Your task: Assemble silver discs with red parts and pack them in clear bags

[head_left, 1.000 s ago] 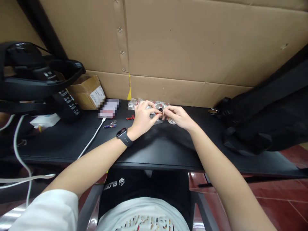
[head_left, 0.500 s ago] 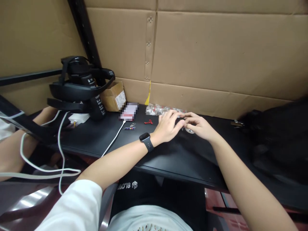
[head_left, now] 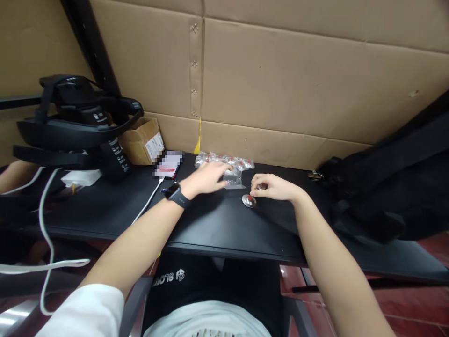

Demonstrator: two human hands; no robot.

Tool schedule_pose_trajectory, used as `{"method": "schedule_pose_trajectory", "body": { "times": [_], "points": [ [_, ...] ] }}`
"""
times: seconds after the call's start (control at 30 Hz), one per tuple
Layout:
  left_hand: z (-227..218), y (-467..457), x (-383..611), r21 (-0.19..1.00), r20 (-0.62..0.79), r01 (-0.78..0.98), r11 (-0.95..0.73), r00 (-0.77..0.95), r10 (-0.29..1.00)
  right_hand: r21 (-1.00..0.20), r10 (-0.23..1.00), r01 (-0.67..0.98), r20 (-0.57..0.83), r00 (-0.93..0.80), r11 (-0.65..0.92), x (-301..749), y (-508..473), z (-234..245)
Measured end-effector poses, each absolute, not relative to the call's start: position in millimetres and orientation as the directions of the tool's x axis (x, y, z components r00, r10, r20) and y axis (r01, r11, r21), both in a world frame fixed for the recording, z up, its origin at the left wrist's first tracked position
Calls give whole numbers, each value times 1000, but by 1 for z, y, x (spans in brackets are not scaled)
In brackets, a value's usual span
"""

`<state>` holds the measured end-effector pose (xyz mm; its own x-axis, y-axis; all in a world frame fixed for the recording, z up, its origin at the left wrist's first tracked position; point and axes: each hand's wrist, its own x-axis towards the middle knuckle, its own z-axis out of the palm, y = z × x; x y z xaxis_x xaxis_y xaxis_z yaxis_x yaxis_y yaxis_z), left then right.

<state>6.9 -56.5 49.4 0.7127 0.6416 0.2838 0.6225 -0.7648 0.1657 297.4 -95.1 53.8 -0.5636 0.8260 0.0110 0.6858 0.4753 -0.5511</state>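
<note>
My right hand (head_left: 273,186) is closed in a pinch at the red centre of a small domed silver disc (head_left: 249,202), which looks like a finger cymbal. Another shiny round piece (head_left: 261,186) shows partly behind its fingers. My left hand (head_left: 209,179), with a dark watch on the wrist, reaches over a flat clear plastic bag (head_left: 234,180), its thumb and fingers apart. Whether it touches the bag I cannot tell. Behind it, a row of clear plastic packets (head_left: 242,163) with silver and red bits lies along the cardboard wall.
On the left, a black headset (head_left: 77,126) stands before a small cardboard box (head_left: 142,142). A phone (head_left: 169,164) lies beside it with a white cable (head_left: 147,201). A metal clip (head_left: 315,175) and a black bag (head_left: 389,192) are at the right.
My hands have parted: the left has moved left over the clear bag, and the right now pinches the disc, which shows more fully. The whole view has shifted to the right.
</note>
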Motion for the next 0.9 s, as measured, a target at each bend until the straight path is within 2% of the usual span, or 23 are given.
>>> {"method": "schedule_pose_trajectory", "body": {
  "times": [0.07,0.13,0.2,0.27,0.5,0.73,0.9],
  "points": [
    [55,-43,-10,103,258,790,-604,565,784,-512,871,746,10,-491,426,305,-90,49],
    [58,-33,-24,18,117,892,-453,448,887,-450,913,808,46,-405,381,314,-83,42],
    [58,-28,-31,-18,-30,924,-383,382,924,-393,936,854,58,-349,342,322,-76,34],
    [57,-27,-32,-34,-85,934,-356,352,932,-376,947,873,36,-320,309,326,-71,29],
    [52,-29,-19,-58,-73,912,-406,402,913,-408,969,884,7,-246,227,322,-66,23],
    [32,-21,-14,67,105,867,-494,486,867,-444,971,872,-15,-237,206,319,-64,19],
    [26,-20,-10,176,202,835,-522,488,849,-405,957,869,59,-285,284,320,-68,23]
  ]
}}
